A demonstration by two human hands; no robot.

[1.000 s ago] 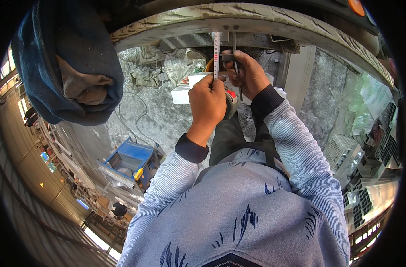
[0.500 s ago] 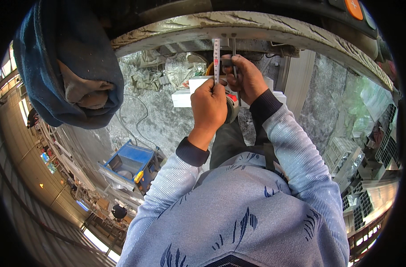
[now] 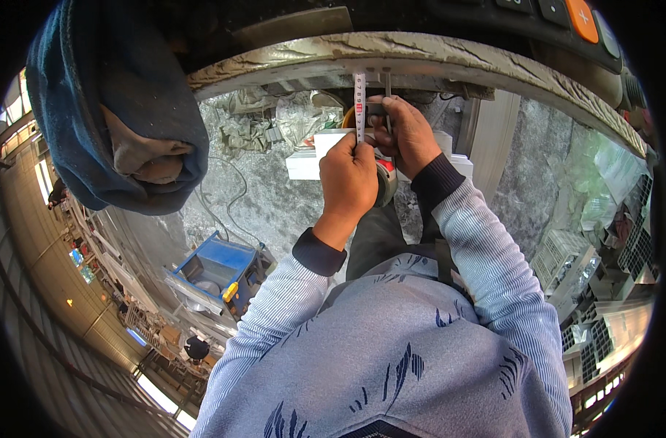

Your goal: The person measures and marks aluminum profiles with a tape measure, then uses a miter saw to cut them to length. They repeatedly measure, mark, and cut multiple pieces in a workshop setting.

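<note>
My left hand (image 3: 347, 179) is closed around a tape measure; its red and dark case (image 3: 385, 181) shows beside the palm. Between thumb and fingers runs the white tape blade (image 3: 360, 109), pulled out toward the underside of the worn edge (image 3: 391, 52) in front of me. Close by on the right, my right hand (image 3: 408, 135) pinches a thin grey metal bar with a short crosspiece (image 3: 388, 86), which stands alongside the blade. The fingers hide the bar's lower part. White blocks or boxes (image 3: 301, 166) sit below and behind both hands.
Dark blue cloth (image 3: 121, 87) hangs at the left. A calculator with an orange key (image 3: 583, 18) lies above the edge. On the floor stand a blue metal cart (image 3: 220, 263), a cable (image 3: 238, 190), a pale crate (image 3: 556, 248) and crumpled sheeting (image 3: 304, 113).
The whole view has shifted slightly, so the edge and my hands sit a little lower. Both hands keep their grip, and the blade and bar stay side by side.
</note>
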